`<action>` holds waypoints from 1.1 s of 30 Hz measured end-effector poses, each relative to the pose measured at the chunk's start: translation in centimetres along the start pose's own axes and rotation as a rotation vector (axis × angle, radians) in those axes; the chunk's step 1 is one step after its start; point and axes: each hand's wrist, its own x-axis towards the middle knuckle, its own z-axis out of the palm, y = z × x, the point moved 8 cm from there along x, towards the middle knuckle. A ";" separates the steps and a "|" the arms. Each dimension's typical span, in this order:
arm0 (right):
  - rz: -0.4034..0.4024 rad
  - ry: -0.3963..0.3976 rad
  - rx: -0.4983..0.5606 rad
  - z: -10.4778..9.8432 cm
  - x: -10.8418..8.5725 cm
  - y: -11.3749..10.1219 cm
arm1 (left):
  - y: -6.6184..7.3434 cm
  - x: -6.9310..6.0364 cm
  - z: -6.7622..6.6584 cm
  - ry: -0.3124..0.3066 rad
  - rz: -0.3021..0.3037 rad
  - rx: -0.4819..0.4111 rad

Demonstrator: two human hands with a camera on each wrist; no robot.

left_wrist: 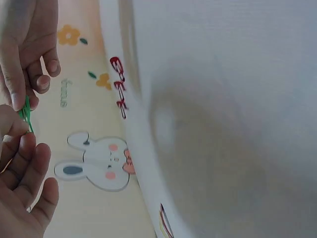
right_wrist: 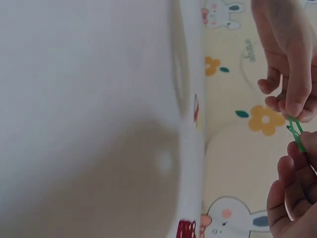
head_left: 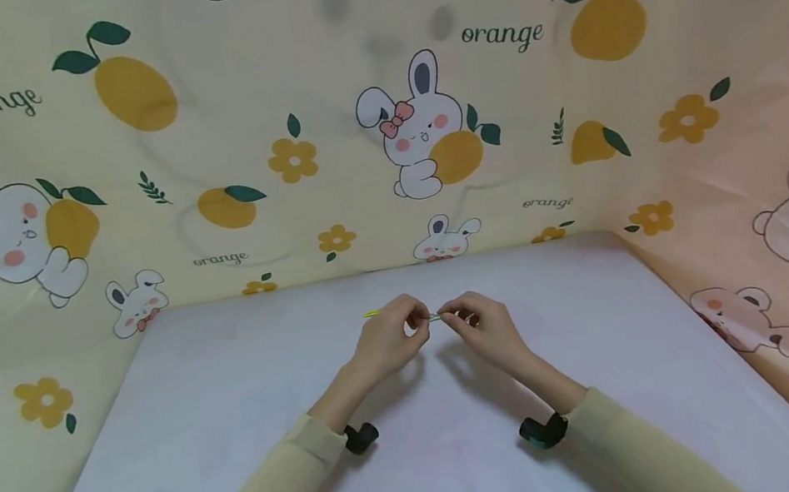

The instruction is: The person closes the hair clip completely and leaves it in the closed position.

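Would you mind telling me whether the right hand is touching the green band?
Touching: the right wrist view shows the right hand pinching one end of the green band between thumb and finger.

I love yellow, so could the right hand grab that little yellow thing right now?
Probably not right now: in the head view, the left hand is between the right hand and the yellow thing, and the right hand is busy pinching the green band.
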 end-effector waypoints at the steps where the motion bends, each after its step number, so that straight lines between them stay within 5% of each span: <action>1: -0.002 0.000 0.009 0.3 0.2 -0.1 | -0.2 -0.1 -0.2 0.015 -0.013 -0.001; 15: 0.029 0.040 0.141 3.0 2.4 -1.4 | -2.7 -1.5 -3.8 0.220 -0.070 -0.146; 20: 0.027 0.049 0.178 3.8 3.1 -2.0 | -3.2 -2.0 -5.2 0.284 -0.070 -0.131; 33: -0.097 0.074 0.169 4.7 4.1 -4.2 | -2.4 -2.9 -6.9 0.319 0.019 -0.137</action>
